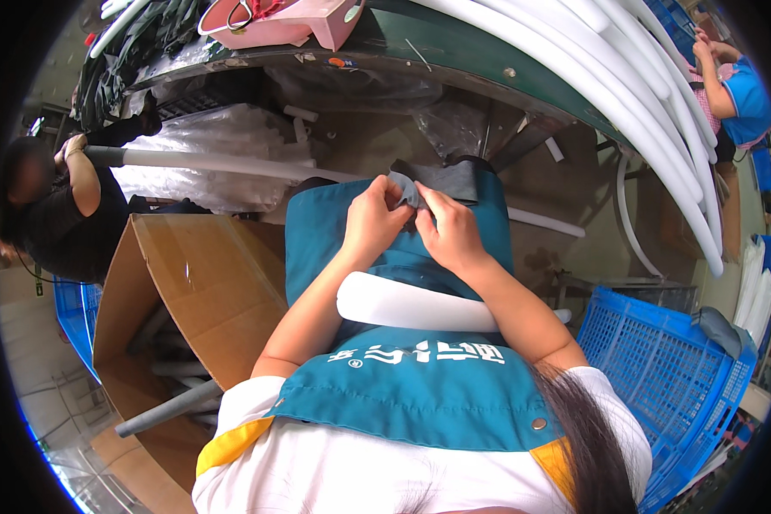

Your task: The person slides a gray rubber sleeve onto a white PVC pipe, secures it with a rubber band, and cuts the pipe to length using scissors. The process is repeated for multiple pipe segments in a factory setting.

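Note:
Above my lap, my left hand and my right hand pinch the edge of a grey fabric piece from either side. The fabric is bunched between my fingertips, and its flat end lies over my knee. Across my lap, under my right forearm, rests a white foam tube; its far end pokes out past that arm. A teal apron covers my chest and thighs. Whether anything sits inside the fabric is hidden by my fingers.
A green table ahead holds long white foam tubes and a pink plastic bin. On my left stands a cardboard box with grey tubes; on my right, a blue crate. One person handles a long tube; another stands right.

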